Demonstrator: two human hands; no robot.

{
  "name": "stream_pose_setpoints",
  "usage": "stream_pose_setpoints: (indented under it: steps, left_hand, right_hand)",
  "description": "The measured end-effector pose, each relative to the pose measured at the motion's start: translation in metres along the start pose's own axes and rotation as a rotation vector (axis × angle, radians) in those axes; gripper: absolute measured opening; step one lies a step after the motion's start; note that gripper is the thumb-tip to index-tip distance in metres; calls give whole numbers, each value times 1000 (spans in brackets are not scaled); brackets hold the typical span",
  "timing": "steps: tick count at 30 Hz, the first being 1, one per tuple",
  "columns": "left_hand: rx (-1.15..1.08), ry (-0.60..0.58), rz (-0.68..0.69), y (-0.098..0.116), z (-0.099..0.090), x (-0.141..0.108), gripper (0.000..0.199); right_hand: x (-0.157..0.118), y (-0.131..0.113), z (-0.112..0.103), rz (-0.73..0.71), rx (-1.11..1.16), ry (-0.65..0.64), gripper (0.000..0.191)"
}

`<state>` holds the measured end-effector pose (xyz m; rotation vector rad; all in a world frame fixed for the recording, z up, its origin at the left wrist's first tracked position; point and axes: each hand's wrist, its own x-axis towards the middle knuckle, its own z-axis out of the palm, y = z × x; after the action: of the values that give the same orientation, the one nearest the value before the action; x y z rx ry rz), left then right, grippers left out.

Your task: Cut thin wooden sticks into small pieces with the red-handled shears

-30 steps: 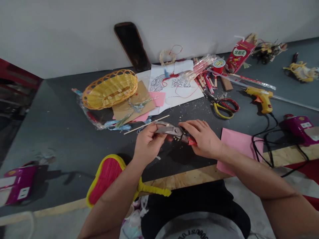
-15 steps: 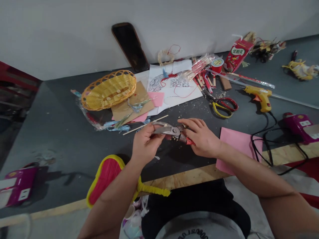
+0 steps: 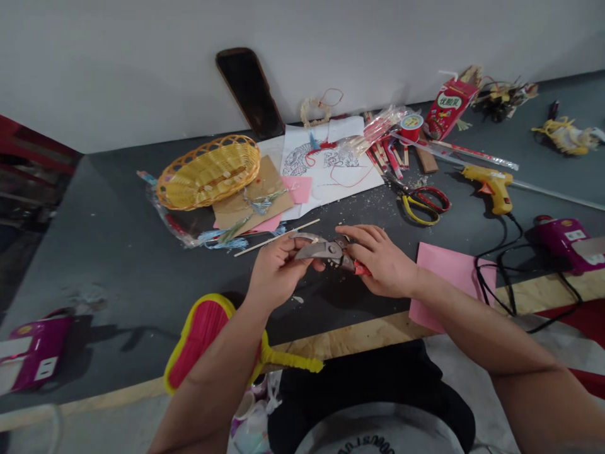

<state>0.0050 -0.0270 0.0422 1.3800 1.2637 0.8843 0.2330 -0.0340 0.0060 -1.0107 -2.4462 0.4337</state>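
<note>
A pair of metal cutters [image 3: 333, 251] with red handles is held level above the dark table [image 3: 161, 277]. My right hand [image 3: 382, 261] is wrapped round its handles. The jaws are apart and point left, with a tiny pale piece between them. My left hand [image 3: 276, 268] is closed at the jaws, fingers pinched; what it grips is too small to make out. A thin pale stick [image 3: 302, 228] lies just behind my left hand. Small pale crumbs are scattered around the cutters.
Behind are a yellow basket [image 3: 208, 173], printed paper [image 3: 350, 183], a leaning phone [image 3: 250, 94] and scissors [image 3: 420, 205]. A yellow glue gun [image 3: 491, 186], its cable and pink paper [image 3: 449, 280] lie right. A pink-and-yellow fan-shaped object [image 3: 201, 334] is at the front edge.
The cutters' jaws have opened wider, and the pale piece now shows between them. My left hand has shifted slightly at the jaws. The camera view has moved a little.
</note>
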Motion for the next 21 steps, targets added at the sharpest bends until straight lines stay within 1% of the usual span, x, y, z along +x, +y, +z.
stream_pose_setpoints:
  steps: [3,5,7,9,11,13,16,19,21]
  left_hand:
    - [-3,3,8,0,0,0,10]
    - [-5,5,12,-1,0,0,11]
    - [-5,8,19,-3,0,0,11]
    - [1,9,23,-4,1,-1,11]
    - [14,8,28,-5,1,-2,11]
    - [18,8,29,-5,2,-3,11]
    - [-15,14,15,-6,5,-3,11]
    - [-36,23,22,-7,7,-4,12]
    - [10,51,61,-7,7,-5,12]
  right_hand:
    - [0,1,3,5,52,45,37]
    - [-1,2,5,4,92,97,46]
    - [-1,1,7,2,106,135,60]
    - [-2,0,8,16,85,131,73]
    - [-2,-3,7,50,50,93,79]
    - [-1,-7,6,89,22,58,78]
    - [-1,-11,4,139,-7,30,71]
    - [-1,-12,2,150,-9,15,68]
    - [-1,-12,1,142,11,8,69]
